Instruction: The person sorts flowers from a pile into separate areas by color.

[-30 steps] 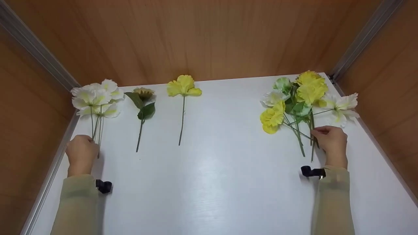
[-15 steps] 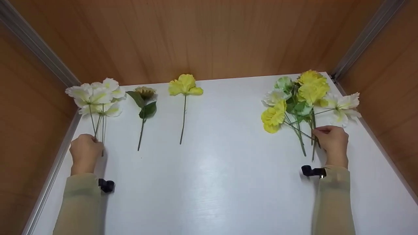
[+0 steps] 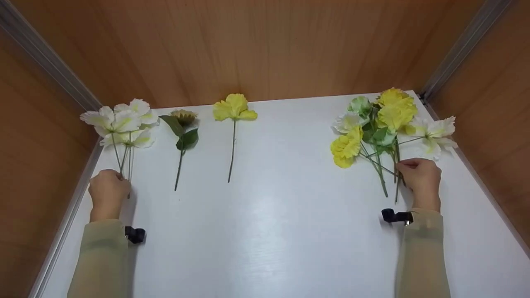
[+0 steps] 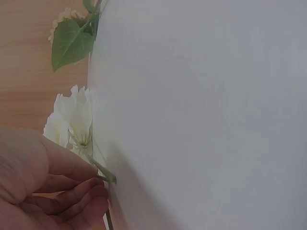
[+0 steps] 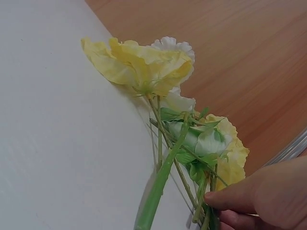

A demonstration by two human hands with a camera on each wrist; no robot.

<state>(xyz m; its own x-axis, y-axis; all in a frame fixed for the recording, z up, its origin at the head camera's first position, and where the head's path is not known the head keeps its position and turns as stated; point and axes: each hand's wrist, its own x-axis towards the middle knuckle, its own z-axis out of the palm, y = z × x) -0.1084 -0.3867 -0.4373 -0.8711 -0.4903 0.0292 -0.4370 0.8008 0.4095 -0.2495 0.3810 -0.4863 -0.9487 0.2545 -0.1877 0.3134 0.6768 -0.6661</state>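
At the left side of the table, my left hand (image 3: pixel 108 194) pinches the stems of several white flowers (image 3: pixel 124 120); their frilled heads lie toward the back corner. One green stem end (image 4: pixel 110 176) pokes out past the fingertips in the left wrist view. Over on the right, my right hand (image 3: pixel 421 182) pinches stems low in a mixed bunch. That bunch has yellow flowers (image 3: pixel 395 116), pale green flowers (image 5: pixel 206 141) and a white flower (image 3: pixel 434 134) leaning out to the right. A thick green stem (image 5: pixel 163 184) crosses in front in the right wrist view.
Between the hands lie a brownish-yellow sunflower (image 3: pixel 184 118) with dark leaves and a single yellow flower (image 3: pixel 234 108), both stems toward me. Wooden panels (image 3: pixel 265 49) wall the white table (image 3: pixel 265 231) at the back and both sides.
My left hand has shifted slightly right with the stems, and one white flower head has spread out to the left. My right hand stays in place on its bunch.
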